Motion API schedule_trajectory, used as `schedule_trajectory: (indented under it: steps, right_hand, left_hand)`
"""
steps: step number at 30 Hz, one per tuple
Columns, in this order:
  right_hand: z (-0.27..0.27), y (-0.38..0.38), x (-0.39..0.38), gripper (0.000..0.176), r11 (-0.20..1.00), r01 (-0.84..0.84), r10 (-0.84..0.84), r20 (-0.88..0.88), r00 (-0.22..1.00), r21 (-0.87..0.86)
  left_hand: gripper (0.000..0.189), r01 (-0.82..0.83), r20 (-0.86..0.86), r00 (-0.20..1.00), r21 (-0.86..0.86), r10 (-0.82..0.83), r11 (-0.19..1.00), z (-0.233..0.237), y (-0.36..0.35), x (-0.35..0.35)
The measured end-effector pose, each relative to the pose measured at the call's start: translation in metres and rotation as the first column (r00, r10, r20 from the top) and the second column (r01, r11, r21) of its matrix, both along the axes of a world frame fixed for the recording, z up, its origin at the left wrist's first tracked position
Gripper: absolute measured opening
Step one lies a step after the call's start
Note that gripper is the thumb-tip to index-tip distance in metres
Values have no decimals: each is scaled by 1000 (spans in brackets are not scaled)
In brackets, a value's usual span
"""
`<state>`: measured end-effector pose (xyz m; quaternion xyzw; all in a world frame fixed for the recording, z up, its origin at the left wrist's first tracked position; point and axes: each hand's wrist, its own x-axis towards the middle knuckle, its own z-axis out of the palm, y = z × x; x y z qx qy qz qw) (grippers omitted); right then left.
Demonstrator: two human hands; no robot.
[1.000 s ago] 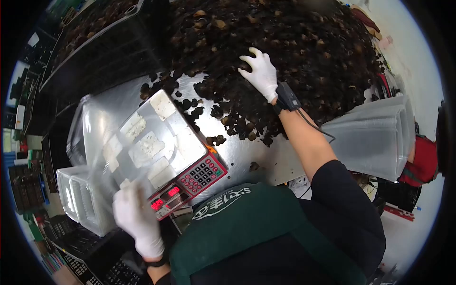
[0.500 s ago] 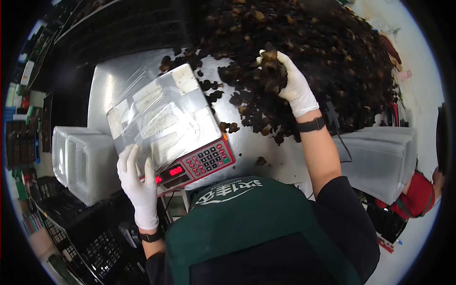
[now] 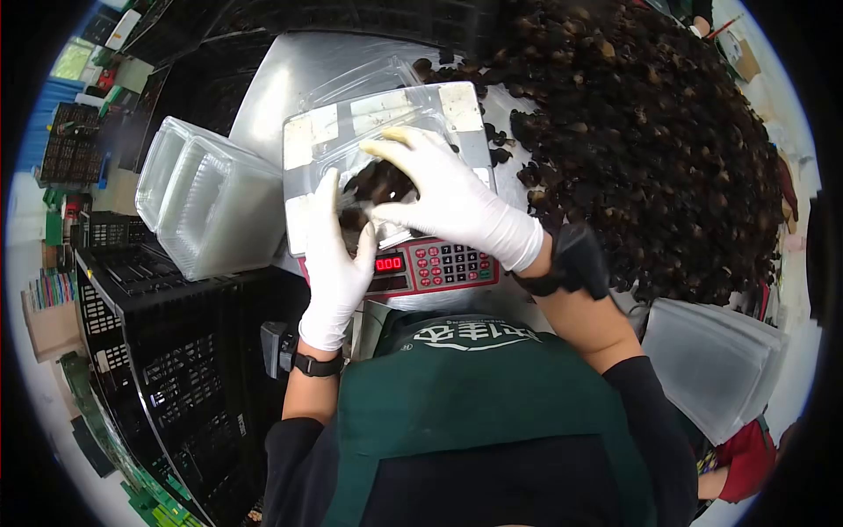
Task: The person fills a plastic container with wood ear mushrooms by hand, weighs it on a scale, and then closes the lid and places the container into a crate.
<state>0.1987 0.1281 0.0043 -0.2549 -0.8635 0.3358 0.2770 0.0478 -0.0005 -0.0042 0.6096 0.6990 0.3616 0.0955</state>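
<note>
A clump of dark wood ear mushrooms point(image 3: 383, 183) lies over a clear plastic tray point(image 3: 342, 156) on the weighing scale point(image 3: 457, 279), whose red display reads zero. Curled over the clump from the right is my white-gloved right hand point(image 3: 448, 193), its thumb and fingers around the mushrooms. My left hand point(image 3: 336, 263), also gloved, grips the near left side of the tray, thumb towards the middle and fingers along the edge. Both hands hide much of the tray and part of the keypad.
A large heap of wood ears point(image 3: 650, 149) covers the right of the metal table point(image 3: 272, 92). Stacked clear trays point(image 3: 215, 206) stand left of the scale, more trays point(image 3: 711, 360) at right. Black crates point(image 3: 184, 351) are at lower left. Another person's red sleeve point(image 3: 746, 465) shows lower right.
My right hand has carried the clump of wood ears from the heap leftward to over the tray on the scale. My left hand stays at the tray's left side. The view has shifted.
</note>
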Motion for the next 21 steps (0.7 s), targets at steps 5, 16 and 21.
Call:
schedule_trajectory:
  steps: [5,16,21]
  right_hand:
    - [21,9,36,42,988,155,-151,-124,981,17]
    - [-88,30,263,76,658,668,-750,380,542,347]
    - [-91,34,224,77,693,596,-719,328,613,405]
  left_hand:
    - [72,-12,-35,999,64,15,998,-5,1,2]
    - [72,-5,12,1000,-10,5,1000,-2,0,-1]
    - [70,-1,-2,1000,22,2,1000,-2,2,3]
